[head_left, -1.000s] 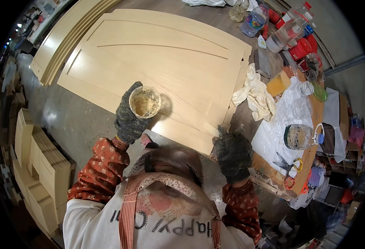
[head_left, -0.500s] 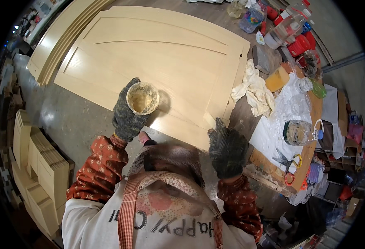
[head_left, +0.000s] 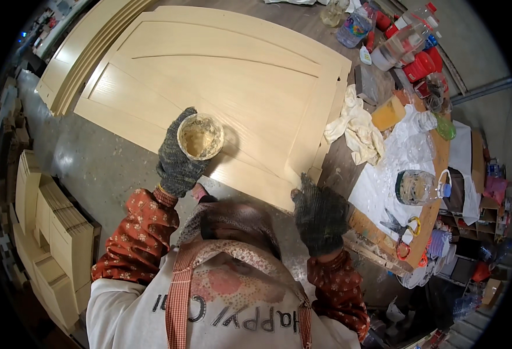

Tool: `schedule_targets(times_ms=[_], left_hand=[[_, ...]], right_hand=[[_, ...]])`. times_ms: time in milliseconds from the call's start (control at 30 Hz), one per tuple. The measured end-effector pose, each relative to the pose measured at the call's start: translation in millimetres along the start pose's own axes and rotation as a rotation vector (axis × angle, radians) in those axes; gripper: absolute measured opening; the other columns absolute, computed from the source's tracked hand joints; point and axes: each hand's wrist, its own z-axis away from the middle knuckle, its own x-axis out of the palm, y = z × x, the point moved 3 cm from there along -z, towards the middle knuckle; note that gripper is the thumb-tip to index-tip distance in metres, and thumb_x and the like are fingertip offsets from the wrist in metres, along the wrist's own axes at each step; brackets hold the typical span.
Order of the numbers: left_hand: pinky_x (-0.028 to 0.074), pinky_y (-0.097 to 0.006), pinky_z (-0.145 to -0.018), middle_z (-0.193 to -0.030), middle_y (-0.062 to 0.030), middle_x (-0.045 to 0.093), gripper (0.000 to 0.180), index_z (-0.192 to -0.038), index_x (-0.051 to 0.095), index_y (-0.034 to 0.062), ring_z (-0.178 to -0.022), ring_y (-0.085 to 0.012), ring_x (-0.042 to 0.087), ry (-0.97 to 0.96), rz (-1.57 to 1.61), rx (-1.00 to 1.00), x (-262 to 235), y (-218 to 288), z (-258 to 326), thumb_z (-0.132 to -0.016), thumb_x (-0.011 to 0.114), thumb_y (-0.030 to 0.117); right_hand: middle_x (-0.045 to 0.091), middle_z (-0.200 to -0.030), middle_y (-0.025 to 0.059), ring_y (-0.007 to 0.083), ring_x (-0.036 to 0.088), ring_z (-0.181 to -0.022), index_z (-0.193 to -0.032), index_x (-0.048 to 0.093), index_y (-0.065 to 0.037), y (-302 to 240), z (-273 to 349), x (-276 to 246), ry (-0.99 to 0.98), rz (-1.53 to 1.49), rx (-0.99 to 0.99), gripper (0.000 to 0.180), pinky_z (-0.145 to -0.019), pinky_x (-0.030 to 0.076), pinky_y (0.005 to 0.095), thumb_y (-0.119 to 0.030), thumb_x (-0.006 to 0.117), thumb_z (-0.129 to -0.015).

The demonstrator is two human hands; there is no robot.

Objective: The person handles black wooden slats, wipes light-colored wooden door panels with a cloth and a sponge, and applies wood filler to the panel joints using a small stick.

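My left hand (head_left: pixel 179 157), in a dark grey knitted glove, grips a round cup (head_left: pixel 200 137). The cup tilts so that its mouth shows, its inside smeared with cream-coloured paste. Beneath both hands lies a cream wooden door panel (head_left: pixel 221 87) with a recessed field and a curved groove. Over the panel's near right corner is my right hand (head_left: pixel 320 215), also gloved, its fingers closed on a small pale flat scraper (head_left: pixel 291 175). The scraper touches the panel and blends with its colour; my fingers hide most of it.
Right of the panel lie a crumpled cream cloth (head_left: pixel 358 131), a yellow sponge (head_left: pixel 388 113), a grey block (head_left: pixel 372 83), a clear jug (head_left: pixel 417 187) and scissors (head_left: pixel 401 227). Bottles (head_left: pixel 404 43) crowd the far right. Stacked panels stand at far left (head_left: pixel 87 58) and lower left (head_left: pixel 58 232).
My right hand has shifted slightly toward me and to the right, with the scraper still against the panel. The left hand and cup have stayed nearly still.
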Motion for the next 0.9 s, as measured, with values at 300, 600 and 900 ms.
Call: schedule_targets(times_ms=[300, 600, 900], left_hand=[[0.047, -0.035, -0.09, -0.117, -0.0148, 0.056, 0.078, -0.128, 0.042, -0.0003, -0.106, -0.0235, 0.057, -0.008, 0.033, -0.022, 0.6, 0.2, -2.6, -0.066, 0.083, 0.023], [0.048, -0.037, -0.089, -0.116, -0.017, 0.055, 0.076, -0.126, 0.044, -0.0013, -0.105, -0.0276, 0.057, 0.004, 0.014, 0.008, -2.8, 1.4, -1.5, -0.066, 0.081, 0.028], [0.05, -0.036, -0.085, -0.109, -0.0172, 0.058, 0.085, -0.124, 0.044, -0.0029, -0.099, -0.0276, 0.06, 0.021, 0.069, -0.02, 2.0, -3.0, -2.6, -0.061, 0.083, 0.038]], right_hand=[[0.06, -0.081, 0.0118, 0.0287, 0.057, -0.074, -0.107, 0.062, -0.009, 4.5, 2.4, 2.6, 0.047, -0.065, -0.065, 0.024, -0.064, 0.044, 0.041, -0.018, 0.059, -0.084], [0.06, -0.081, 0.0104, 0.0295, 0.057, -0.073, -0.11, 0.06, -0.008, 0.7, 10.1, -7.7, 0.07, -0.098, -0.137, 0.028, -0.065, 0.045, 0.0407, -0.017, 0.06, -0.083], [0.065, -0.086, 0.0125, 0.029, 0.061, -0.079, -0.106, 0.063, -0.006, 12.0, -1.6, -25.2, 0.001, -0.241, -0.207, 0.026, -0.07, 0.048, 0.0402, -0.015, 0.062, -0.081]])
